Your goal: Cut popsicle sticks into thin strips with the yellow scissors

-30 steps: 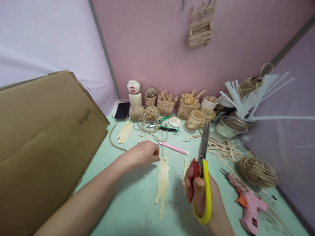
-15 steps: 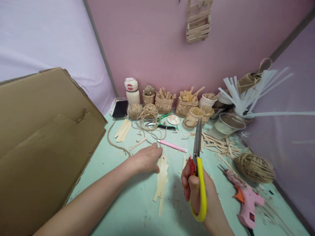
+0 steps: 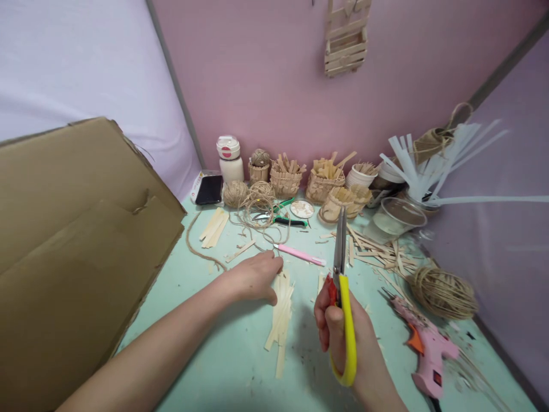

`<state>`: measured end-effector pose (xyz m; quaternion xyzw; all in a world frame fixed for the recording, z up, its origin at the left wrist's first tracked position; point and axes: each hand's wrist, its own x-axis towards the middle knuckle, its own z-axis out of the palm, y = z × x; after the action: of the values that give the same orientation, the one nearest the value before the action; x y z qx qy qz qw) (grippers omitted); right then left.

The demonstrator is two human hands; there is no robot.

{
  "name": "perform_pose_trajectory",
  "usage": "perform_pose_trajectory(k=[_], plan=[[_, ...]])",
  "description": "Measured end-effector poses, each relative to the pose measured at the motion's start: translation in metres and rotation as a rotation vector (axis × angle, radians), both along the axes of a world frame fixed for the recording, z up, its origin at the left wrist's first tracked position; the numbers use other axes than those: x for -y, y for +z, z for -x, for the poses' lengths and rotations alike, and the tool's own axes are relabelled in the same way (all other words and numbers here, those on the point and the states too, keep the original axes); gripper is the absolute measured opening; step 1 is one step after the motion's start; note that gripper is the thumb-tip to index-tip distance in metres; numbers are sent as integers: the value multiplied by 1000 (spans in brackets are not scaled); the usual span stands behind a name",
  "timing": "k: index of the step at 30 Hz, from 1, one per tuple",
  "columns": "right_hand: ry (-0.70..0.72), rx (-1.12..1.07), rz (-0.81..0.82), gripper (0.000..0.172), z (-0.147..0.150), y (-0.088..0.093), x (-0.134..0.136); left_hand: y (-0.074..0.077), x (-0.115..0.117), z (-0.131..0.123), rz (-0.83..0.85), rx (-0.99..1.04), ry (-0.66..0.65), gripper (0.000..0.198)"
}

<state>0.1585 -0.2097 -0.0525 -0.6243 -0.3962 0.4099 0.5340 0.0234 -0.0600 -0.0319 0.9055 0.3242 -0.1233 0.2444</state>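
My right hand (image 3: 337, 320) grips the scissors (image 3: 341, 257) by their yellow and red handles, with the blades nearly closed and pointing away from me. To the left, my left hand (image 3: 257, 277) rests low over the table at the upper end of a loose pile of thin pale wood strips (image 3: 281, 317). Its fingers curl down, and their tips are partly hidden, so whether they pinch a strip does not show. Just beyond that hand lies a pink craft knife (image 3: 300, 254). A few short strips (image 3: 321, 281) lie partly behind my right hand.
Cardboard (image 3: 86, 246) stands at the left. Twine (image 3: 259, 206), green-handled pliers (image 3: 291, 221) and baskets of sticks (image 3: 325, 183) line the back. At the right are a plastic cup (image 3: 394, 220), a twine ball (image 3: 444, 292) and a pink glue gun (image 3: 429, 349).
My right hand and the scissors have shifted slightly to the left. The lower strips of the pile have moved a little to the left, while my left hand has barely moved.
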Motion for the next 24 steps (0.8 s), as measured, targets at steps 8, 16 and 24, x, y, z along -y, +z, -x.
perform_pose_trajectory(k=[8, 16, 24], plan=[[17, 48, 0, 62, -1, -1, -1, -2, 5, -4, -42, 14, 32, 42], [-22, 77, 30, 65, 1, 5, -2, 3, -21, 7, 231, 264, 130, 19], [-57, 186, 53, 44, 0, 3, -3, 27, -21, 11, 557, 591, 274, 18]])
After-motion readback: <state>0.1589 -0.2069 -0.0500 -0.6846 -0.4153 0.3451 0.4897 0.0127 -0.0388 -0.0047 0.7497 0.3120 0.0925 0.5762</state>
